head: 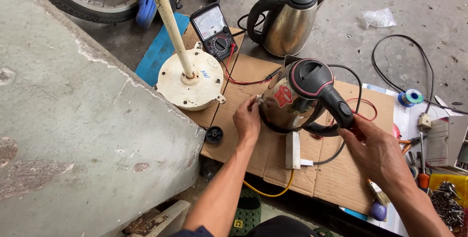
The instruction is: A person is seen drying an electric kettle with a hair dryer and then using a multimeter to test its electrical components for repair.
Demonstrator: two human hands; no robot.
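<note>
- Rough concrete floor carries a flattened cardboard sheet (243, 139), with a grey concrete block along the left.
- Near the middle of the cardboard a steel kettle (292, 101) lies tipped on its side, its black lid with a pink ring turned toward the far edge.
- The right hand (378, 151) is wrapped closed around the kettle's black handle (336, 105), steadying it.
- The left hand (247, 119) pinches a small pale part at the kettle's base; its fingers are closed on it.
- The kettle looks stiff, fairly light when empty, with a smooth, slippery steel body; the handle seems the safe place to hold.
- A white power strip (292, 150) lies just in front of the kettle.
- At the cardboard's far-left corner sit a cream fan motor (190, 81) and an analogue multimeter (213, 30).
- A second kettle (287, 20) stands upright beyond the far edge.
</note>
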